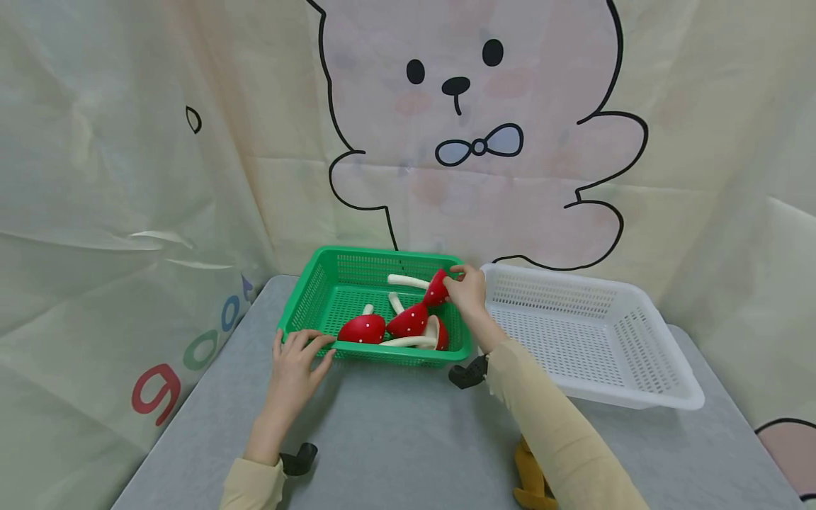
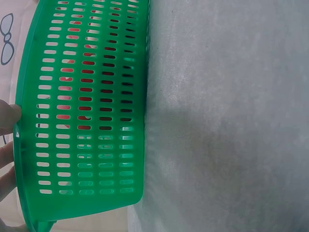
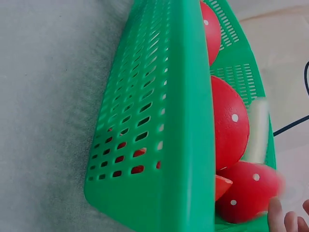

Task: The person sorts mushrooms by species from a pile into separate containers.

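Observation:
Several toy mushrooms with red, white-dotted caps and white stems lie in the green basket point(image 1: 347, 255). My right hand point(image 1: 468, 289) is over its right end, with the fingertips at the cap of the uppermost mushroom point(image 1: 436, 289). In the right wrist view that mushroom point(image 3: 251, 188) is partly blurred, and the fingers point(image 3: 276, 215) appear loosely spread beside its cap. At the near left corner, my left hand point(image 1: 296, 368) rests spread fingers on the basket's rim. The left wrist view shows fingertips point(image 2: 8, 116) along the rim, in front of and behind it.
A white basket point(image 1: 644, 304) stands to the right of the green one on the grey table point(image 1: 395, 432). A mustard-yellow object point(image 1: 532, 474), partly hidden by my right sleeve, lies near the front. A printed curtain point(image 1: 446, 198) hangs behind the table.

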`<state>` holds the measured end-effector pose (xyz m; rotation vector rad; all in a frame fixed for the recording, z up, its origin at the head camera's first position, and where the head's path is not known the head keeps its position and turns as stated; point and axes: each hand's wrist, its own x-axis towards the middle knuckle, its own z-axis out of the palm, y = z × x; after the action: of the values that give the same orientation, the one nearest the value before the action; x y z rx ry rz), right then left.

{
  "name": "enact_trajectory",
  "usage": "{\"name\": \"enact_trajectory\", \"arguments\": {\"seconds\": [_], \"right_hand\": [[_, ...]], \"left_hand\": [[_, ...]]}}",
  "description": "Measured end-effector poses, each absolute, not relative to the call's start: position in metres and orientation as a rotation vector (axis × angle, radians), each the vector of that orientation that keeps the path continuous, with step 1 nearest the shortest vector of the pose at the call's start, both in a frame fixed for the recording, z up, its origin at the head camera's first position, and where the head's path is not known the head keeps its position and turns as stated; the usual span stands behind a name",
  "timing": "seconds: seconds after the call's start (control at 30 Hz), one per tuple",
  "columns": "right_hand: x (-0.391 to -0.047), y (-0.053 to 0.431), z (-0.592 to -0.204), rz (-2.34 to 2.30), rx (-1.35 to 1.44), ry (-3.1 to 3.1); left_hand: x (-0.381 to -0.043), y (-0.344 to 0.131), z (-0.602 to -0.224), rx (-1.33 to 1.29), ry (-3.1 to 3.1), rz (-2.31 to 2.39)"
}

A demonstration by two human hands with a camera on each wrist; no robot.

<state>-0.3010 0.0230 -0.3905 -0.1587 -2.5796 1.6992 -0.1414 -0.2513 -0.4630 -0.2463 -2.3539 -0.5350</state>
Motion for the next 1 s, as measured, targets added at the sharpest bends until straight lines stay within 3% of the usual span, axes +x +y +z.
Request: {"name": "enact_trajectory", "arguments": {"seconds": [1.0], "right_hand": [[-0.255,0.054,-0.365,1.608,0.152,-2.735]], "left_hand": [[-0.142,-0.250,-0.454,-0.257,-2.346,-0.550]]}}
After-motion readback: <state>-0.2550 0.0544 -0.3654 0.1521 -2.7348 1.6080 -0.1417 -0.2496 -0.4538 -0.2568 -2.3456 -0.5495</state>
